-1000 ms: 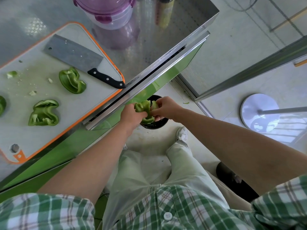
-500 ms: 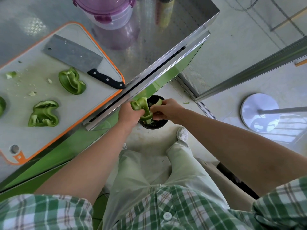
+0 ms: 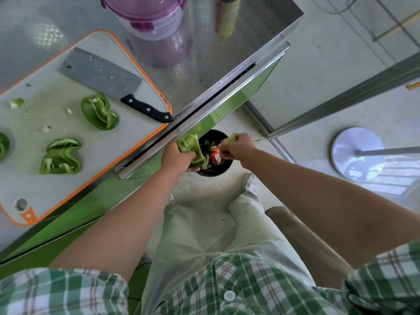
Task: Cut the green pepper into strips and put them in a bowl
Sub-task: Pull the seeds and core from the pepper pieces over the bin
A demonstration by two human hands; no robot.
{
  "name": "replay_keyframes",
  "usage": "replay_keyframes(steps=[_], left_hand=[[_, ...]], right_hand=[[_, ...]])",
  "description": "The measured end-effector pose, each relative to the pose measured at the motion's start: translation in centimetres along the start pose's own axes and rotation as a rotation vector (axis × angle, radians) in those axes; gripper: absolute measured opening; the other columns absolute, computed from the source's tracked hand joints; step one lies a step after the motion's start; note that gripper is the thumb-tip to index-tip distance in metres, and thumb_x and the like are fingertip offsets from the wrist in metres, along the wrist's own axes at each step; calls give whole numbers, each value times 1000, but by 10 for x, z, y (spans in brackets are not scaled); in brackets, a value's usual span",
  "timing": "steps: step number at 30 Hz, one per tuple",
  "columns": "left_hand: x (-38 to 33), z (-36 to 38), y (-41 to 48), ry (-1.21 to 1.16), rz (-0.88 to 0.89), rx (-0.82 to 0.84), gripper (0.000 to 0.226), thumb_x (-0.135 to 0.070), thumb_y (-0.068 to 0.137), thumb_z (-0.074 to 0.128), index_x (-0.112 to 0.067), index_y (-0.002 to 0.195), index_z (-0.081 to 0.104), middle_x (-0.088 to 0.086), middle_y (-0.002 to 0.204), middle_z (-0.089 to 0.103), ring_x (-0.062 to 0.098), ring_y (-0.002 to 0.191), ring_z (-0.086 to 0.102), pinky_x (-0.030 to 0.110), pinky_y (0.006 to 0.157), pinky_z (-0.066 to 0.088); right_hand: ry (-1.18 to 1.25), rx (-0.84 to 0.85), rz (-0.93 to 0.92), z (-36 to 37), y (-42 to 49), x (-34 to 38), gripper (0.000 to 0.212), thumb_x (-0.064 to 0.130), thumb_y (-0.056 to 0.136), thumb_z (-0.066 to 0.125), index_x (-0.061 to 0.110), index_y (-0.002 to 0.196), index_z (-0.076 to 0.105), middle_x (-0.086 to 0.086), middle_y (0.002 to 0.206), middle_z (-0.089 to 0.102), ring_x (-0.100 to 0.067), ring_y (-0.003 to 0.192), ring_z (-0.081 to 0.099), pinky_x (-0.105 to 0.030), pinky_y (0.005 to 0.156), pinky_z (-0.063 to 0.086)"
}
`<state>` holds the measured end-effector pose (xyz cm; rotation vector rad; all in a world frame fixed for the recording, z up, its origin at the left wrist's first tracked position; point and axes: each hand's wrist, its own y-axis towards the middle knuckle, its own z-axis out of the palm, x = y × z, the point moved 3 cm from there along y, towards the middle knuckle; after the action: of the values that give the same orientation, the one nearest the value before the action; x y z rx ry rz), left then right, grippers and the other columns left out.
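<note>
My left hand (image 3: 178, 158) grips a green pepper piece (image 3: 190, 148) over a black bin (image 3: 223, 167) on the floor. My right hand (image 3: 238, 147) pinches a pale green scrap (image 3: 231, 138) of pepper core just right of that piece, above the bin. Two more pepper pieces (image 3: 100, 112) (image 3: 61, 156) lie on the white cutting board (image 3: 68, 173), and a third (image 3: 3, 145) sits at its left edge. A cleaver (image 3: 109, 84) with a black handle lies on the board's far side.
A clear bowl with a purple lid (image 3: 147, 17) stands at the back of the steel counter (image 3: 193, 55), next to a bottle (image 3: 226, 14). The bin holds vegetable scraps. A round stand base (image 3: 356, 153) sits on the floor at right. My shoe (image 3: 250, 184) is beside the bin.
My hands have drawn apart over the bin. The right hand has pulled a pale scrap off the pepper piece, which stays in my left hand.
</note>
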<state>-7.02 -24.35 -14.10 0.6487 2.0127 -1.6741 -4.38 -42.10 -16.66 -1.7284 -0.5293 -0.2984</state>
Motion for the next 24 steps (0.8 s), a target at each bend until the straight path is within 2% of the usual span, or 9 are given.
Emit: replay_keyframes(steps=[2, 4, 5, 9, 12, 14, 16, 19, 24], left_hand=[[2, 0, 1, -2, -13, 25, 23, 11, 86, 59, -9, 97, 54, 21, 111, 60, 34, 89, 66, 32, 55, 60], [2, 1, 0, -12, -13, 44, 22, 10, 87, 59, -11, 90, 55, 20, 109, 61, 33, 89, 66, 30, 57, 61], [2, 2, -1, -17, -14, 48, 22, 9, 87, 59, -12, 87, 54, 20, 108, 61, 33, 89, 66, 29, 57, 60], [2, 4, -2, -45, -12, 92, 21, 8, 89, 58, -13, 86, 54, 18, 107, 61, 31, 89, 65, 24, 55, 59], [3, 5, -3, -46, -12, 127, 20, 6, 91, 55, -14, 87, 55, 16, 105, 62, 28, 89, 64, 26, 61, 60], [3, 5, -4, -31, 4, 164, 19, 3, 94, 50, -14, 88, 56, 13, 100, 62, 26, 87, 65, 28, 66, 60], [1, 7, -6, -31, 20, 210, 17, 0, 96, 43, -10, 89, 56, 13, 93, 63, 23, 81, 66, 32, 74, 60], [-1, 8, -8, -23, 15, 232, 20, -3, 97, 35, -5, 84, 50, 14, 85, 59, 24, 77, 64, 39, 83, 58], [-3, 5, -12, 96, 59, 269, 24, -5, 98, 34, -8, 87, 55, 13, 87, 64, 22, 77, 64, 38, 81, 59]], right_hand=[[-107, 15, -38, 0, 1, 0, 34, 6, 79, 76, -3, 108, 59, -9, 74, 68, -23, 67, 71, -35, 69, 61], [-247, 11, -88, 1, 0, 1, 38, 15, 81, 77, -1, 110, 59, -8, 76, 69, -21, 71, 72, -25, 55, 54], [-316, 1, -110, 2, 1, 2, 41, 18, 82, 75, -1, 113, 58, -10, 80, 69, -22, 74, 72, -24, 54, 50], [-461, -6, -183, 6, 0, 2, 40, 18, 89, 65, -4, 121, 57, -22, 107, 67, -31, 90, 68, -36, 75, 52], [-314, 104, -259, 10, -9, 5, 35, 19, 90, 65, 7, 122, 59, -12, 105, 68, -30, 92, 68, -44, 84, 57], [-236, 224, -278, 15, -14, 7, 34, 18, 88, 68, 8, 119, 59, -12, 100, 70, -33, 89, 69, -48, 83, 57], [-298, 272, -310, 20, -20, 10, 35, 17, 85, 71, 7, 116, 59, -10, 95, 68, -25, 76, 68, -41, 78, 59], [-409, 250, -355, 26, -24, 12, 32, 16, 81, 76, 8, 106, 58, -4, 87, 62, -15, 66, 61, -31, 67, 57], [-558, 183, -367, 31, -20, 10, 32, 22, 75, 81, 16, 76, 50, -3, 75, 61, -17, 64, 64, -24, 57, 52]])
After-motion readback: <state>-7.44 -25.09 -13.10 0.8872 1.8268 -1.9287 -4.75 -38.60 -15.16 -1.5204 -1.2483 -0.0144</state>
